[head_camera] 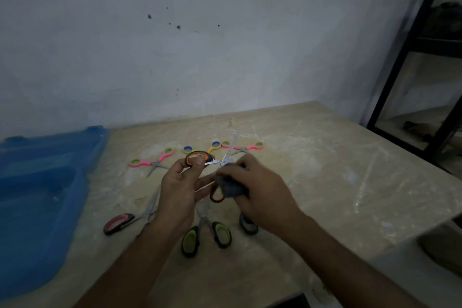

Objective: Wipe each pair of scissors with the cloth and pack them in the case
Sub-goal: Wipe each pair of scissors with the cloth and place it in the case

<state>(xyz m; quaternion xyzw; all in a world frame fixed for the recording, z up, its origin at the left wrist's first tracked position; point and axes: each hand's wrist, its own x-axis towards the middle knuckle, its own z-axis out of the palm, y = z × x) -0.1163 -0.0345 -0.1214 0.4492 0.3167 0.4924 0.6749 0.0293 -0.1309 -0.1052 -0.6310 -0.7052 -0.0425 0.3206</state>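
two bare forearms, no sleeves visible

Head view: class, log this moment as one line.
left hand: holds orange-handled scissors | right hand: wipes blade with cloth | blue case: open, left

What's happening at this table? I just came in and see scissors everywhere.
A person is wiping scissors. The left hand holds an orange-handled pair, spread open, by one loop, while the right hand rubs a dark cloth on it. Other pairs lie on the table; the blue case sits open at left.
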